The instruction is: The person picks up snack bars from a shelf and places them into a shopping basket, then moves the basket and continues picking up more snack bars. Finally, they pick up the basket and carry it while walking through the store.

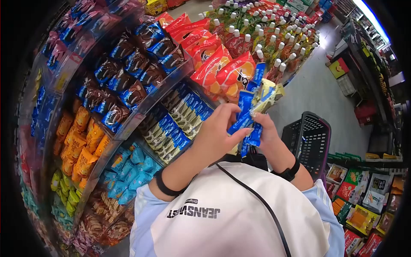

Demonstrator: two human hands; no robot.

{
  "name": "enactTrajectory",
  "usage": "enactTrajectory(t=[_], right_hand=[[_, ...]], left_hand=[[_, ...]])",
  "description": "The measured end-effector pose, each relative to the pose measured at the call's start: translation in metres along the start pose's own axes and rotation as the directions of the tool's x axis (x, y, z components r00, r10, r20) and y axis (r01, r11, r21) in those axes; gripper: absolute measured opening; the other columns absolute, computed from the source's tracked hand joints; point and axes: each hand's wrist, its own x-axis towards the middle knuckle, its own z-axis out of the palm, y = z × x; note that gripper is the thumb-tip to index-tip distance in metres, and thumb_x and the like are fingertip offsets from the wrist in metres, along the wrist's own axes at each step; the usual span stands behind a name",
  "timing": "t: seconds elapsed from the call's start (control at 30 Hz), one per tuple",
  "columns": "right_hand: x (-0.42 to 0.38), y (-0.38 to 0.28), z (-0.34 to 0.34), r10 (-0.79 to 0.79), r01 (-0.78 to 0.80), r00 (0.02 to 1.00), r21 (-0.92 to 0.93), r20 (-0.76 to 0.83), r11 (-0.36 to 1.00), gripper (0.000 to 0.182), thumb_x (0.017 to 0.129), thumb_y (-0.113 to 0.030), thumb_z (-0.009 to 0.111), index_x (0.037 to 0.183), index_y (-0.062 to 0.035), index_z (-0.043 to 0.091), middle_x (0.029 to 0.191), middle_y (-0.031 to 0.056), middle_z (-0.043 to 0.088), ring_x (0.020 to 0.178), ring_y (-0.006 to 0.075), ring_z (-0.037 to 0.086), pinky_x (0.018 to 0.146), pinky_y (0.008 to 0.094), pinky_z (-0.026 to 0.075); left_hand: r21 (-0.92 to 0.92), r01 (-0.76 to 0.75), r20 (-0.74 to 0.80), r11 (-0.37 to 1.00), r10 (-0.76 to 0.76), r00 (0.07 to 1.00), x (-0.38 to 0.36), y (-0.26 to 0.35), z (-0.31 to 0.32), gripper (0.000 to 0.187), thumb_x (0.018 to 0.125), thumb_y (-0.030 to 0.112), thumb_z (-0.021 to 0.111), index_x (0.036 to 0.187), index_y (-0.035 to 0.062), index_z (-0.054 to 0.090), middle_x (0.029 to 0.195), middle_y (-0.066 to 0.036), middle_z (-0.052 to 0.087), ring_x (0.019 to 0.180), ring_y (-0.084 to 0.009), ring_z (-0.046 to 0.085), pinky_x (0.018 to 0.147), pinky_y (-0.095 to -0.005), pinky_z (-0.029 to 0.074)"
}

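Observation:
In front of my chest I hold a bunch of blue and cream stick-shaped snack packets (250,109). My left hand (224,125) is closed around the blue packets from the left, with thumb and fingers against them. On the other side, my right hand (266,128) grips the same bunch, its thumb pressed on the packets. Several packets stick out above and below my fingers at differing angles. Left of my hands, a clear shelf bin holds rows of matching blue and cream packets (173,135).
Chocolate snack packs (128,81), orange packets (79,137) and light-blue packets (132,171) fill tiered bins on the left. Red snack bags (218,68) and bottles with white caps (274,38) stand ahead. A black shopping basket (310,141) is right of my hands.

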Motion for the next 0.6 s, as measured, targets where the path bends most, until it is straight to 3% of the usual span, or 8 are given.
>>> enactTrajectory(t=[0.07,0.2,0.3,0.33,0.43,0.47,0.57,0.6], right_hand=[[0.002,0.007,-0.004,-0.01,0.008,1.0,-0.101,-0.019,0.995,0.053,0.074,-0.026,0.062,0.117,0.0009,0.045,0.103,0.0175,0.058,0.091,0.0269,0.061,0.083,0.0388,0.05],[-0.004,0.015,-0.01,0.234,-0.23,0.972,0.196,0.002,0.953,0.043,0.076,-0.02,0.058,0.113,-0.0001,0.049,0.099,0.0124,0.059,0.089,0.0221,0.061,0.082,0.0353,0.05],[-0.003,0.012,-0.013,0.306,-0.331,0.94,0.179,0.151,0.927,0.045,0.075,-0.021,0.059,0.113,0.0002,0.049,0.099,0.0127,0.06,0.091,0.0231,0.06,0.083,0.0356,0.05],[-0.003,0.012,-0.01,0.312,-0.338,0.935,0.158,0.168,0.928,0.052,0.073,-0.021,0.06,0.118,-0.0004,0.044,0.103,0.0134,0.058,0.095,0.0238,0.059,0.086,0.0365,0.049],[-0.007,0.013,0.001,0.272,-0.297,0.95,0.175,0.153,0.939,0.062,0.069,-0.024,0.063,0.121,0.001,0.04,0.104,0.019,0.057,0.096,0.0287,0.06,0.084,0.0419,0.05],[-0.003,0.015,0.004,0.295,-0.305,0.951,0.128,0.096,0.944,0.065,0.066,-0.021,0.062,0.122,0.0007,0.038,0.104,0.019,0.057,0.097,0.0294,0.059,0.086,0.0425,0.049],[-0.002,0.016,0.01,0.385,-0.405,0.892,0.042,0.238,0.913,0.066,0.063,-0.016,0.06,0.123,0.0005,0.038,0.107,0.0192,0.057,0.096,0.03,0.06,0.085,0.0428,0.049],[-0.001,0.019,0.004,0.44,-0.457,0.873,0.039,0.208,0.888,0.067,0.061,-0.013,0.059,0.122,0.0011,0.039,0.109,0.02,0.056,0.096,0.0307,0.059,0.084,0.0427,0.05]], left_hand=[[0.126,-0.064,0.022,0.99,0.061,0.998,0.002,0.0,-0.001,0.033,0.074,0.016,0.067,0.098,0.0035,0.048,0.076,-0.011,0.053,0.062,-0.0189,0.054,0.056,-0.03,0.043],[0.011,0.195,0.158,0.981,-0.194,0.968,0.001,0.017,-0.017,0.027,0.076,0.01,0.063,0.099,0.0026,0.05,0.066,-0.012,0.051,0.063,-0.0231,0.055,0.058,-0.0331,0.044],[0.131,-0.194,0.105,0.972,0.181,0.978,0.004,0.002,-0.027,0.024,0.077,0.007,0.059,0.1,0.0036,0.054,0.076,-0.013,0.056,0.067,-0.0261,0.056,0.061,-0.0352,0.045],[0.226,-0.33,0.133,0.916,0.307,0.942,0.008,0.001,-0.036,0.026,0.074,0.001,0.058,0.1,0.0048,0.059,0.088,-0.009,0.06,0.071,-0.0227,0.057,0.064,-0.0292,0.045],[0.305,-0.727,0.397,0.615,0.612,0.684,0.023,0.005,-0.045,0.036,0.067,-0.001,0.059,0.101,0.0098,0.06,0.102,-0.006,0.059,0.081,-0.0244,0.055,0.072,-0.0307,0.045],[0.313,-0.715,0.465,0.625,0.556,0.689,0.023,0.005,-0.046,0.042,0.06,0.001,0.062,0.1,0.0137,0.061,0.111,-0.001,0.057,0.085,-0.0234,0.053,0.076,-0.0325,0.045],[0.343,-0.611,0.611,0.714,0.325,0.722,0.029,0.017,-0.052,0.044,0.058,0.003,0.064,0.1,0.0137,0.06,0.112,-0.003,0.055,0.084,-0.0238,0.053,0.075,-0.0335,0.045],[0.338,-0.619,0.642,0.709,0.307,0.703,0.031,0.019,-0.054,0.043,0.057,0.003,0.065,0.099,0.0127,0.06,0.111,-0.003,0.054,0.084,-0.0235,0.053,0.075,-0.0331,0.046]])
